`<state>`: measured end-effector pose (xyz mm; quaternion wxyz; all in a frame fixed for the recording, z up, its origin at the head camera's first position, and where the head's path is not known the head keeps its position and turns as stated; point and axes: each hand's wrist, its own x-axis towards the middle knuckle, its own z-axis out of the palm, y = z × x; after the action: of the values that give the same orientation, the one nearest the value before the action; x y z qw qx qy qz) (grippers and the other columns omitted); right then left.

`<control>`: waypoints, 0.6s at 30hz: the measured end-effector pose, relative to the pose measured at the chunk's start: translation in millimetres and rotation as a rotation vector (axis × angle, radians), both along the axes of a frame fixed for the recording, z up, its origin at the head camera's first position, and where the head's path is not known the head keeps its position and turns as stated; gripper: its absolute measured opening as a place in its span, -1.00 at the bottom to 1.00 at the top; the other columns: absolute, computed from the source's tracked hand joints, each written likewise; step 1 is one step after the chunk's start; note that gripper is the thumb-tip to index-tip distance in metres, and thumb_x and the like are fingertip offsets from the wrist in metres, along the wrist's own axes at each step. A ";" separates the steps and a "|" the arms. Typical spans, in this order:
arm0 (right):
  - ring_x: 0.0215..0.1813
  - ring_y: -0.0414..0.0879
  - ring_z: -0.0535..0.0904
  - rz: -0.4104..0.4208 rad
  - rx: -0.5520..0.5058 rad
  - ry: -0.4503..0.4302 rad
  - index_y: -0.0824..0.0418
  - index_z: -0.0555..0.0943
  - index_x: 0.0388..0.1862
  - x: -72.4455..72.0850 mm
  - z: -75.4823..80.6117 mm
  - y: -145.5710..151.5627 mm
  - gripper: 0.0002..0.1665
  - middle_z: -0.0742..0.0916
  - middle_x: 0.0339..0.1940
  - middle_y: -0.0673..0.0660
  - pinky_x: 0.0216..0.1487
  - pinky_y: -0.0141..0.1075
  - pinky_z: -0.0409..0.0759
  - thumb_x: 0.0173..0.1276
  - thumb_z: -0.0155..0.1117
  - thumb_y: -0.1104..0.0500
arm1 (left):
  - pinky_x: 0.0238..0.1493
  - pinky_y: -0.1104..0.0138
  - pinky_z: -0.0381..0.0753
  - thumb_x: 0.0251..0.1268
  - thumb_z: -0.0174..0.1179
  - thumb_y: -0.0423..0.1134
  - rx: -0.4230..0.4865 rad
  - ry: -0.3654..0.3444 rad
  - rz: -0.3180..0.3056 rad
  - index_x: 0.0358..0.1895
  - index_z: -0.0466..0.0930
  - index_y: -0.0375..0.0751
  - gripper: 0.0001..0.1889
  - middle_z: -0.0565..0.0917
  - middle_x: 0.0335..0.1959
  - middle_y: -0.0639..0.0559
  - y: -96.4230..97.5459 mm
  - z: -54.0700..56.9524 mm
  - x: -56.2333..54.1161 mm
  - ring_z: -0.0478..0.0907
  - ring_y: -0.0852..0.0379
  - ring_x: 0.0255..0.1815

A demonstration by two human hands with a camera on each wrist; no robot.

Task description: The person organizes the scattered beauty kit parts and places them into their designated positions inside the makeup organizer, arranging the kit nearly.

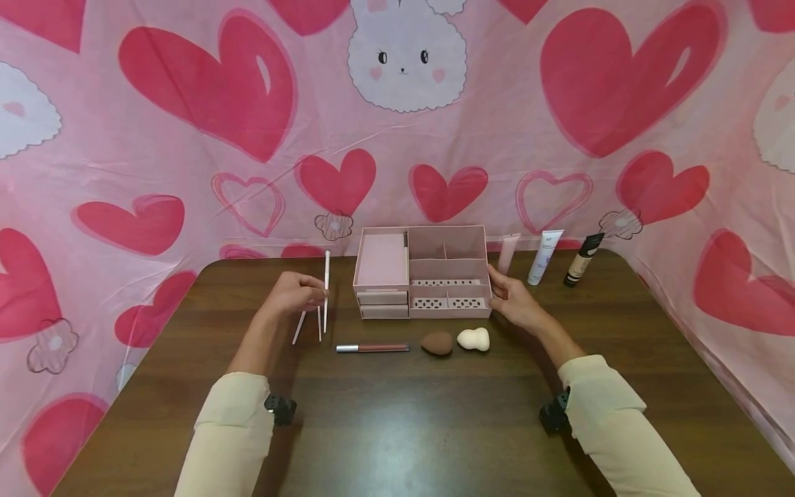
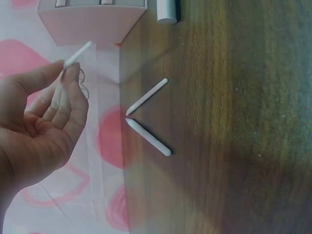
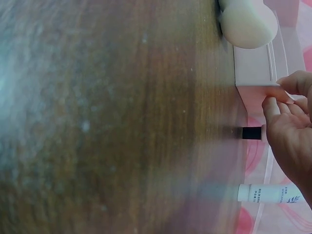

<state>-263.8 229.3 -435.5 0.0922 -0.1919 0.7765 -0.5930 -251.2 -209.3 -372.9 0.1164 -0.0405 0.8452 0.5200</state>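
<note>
Brown tabletop [image 1: 397, 400]; left grip [image 1: 297, 293] tight on slim white stick [image 1: 326, 268], right grip [image 1: 517, 304] on pink compartmented box [image 1: 381, 259].

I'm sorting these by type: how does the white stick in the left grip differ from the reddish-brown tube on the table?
Hold: the white stick is pinched in the left grip; the reddish-brown tube lies on the table.
Colour: the stick looks white; the tube is reddish-brown with a silvery end.
Direction: in the head view, the stick runs nearly vertically, the tube sideways.
Both are long and slim.
</note>
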 end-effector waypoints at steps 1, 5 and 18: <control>0.57 0.44 0.04 0.000 0.001 0.001 0.53 -0.19 0.59 0.0 0.1 -0.1 -0.09 -0.05 0.63 0.52 0.22 -0.60 0.46 0.34 -0.08 0.62 | -0.11 0.24 0.79 0.37 0.20 -0.39 0.006 -0.002 0.000 0.12 0.53 -0.68 -0.61 0.79 -0.38 0.01 0.5 0.3 0.1 0.67 0.31 -0.42; 0.57 0.44 0.04 -0.002 -0.001 -0.004 0.53 -0.19 0.59 0.3 0.6 -0.5 -0.10 -0.05 0.63 0.52 0.22 -0.60 0.45 0.34 -0.09 0.62 | -0.05 0.19 0.78 0.37 0.21 -0.38 0.037 -0.008 0.000 0.15 0.51 -0.68 -0.59 0.80 -0.35 -0.02 1.7 1.4 0.7 0.67 0.30 -0.39; 0.57 0.44 0.03 -0.012 -0.017 -0.017 0.51 -0.19 0.60 1.7 1.3 -2.4 -0.09 -0.06 0.64 0.50 0.13 -0.66 0.47 0.33 -0.10 0.63 | -0.26 0.43 0.74 0.38 0.22 -0.40 0.113 0.013 0.007 0.17 0.50 -0.69 -0.58 0.76 -0.42 0.11 8.6 13.6 0.1 0.66 0.33 -0.42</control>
<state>-262.1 227.0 -434.2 0.0936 -0.1828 0.7717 -0.6020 -251.1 -200.7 -359.3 0.1114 -0.0333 0.8150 0.5677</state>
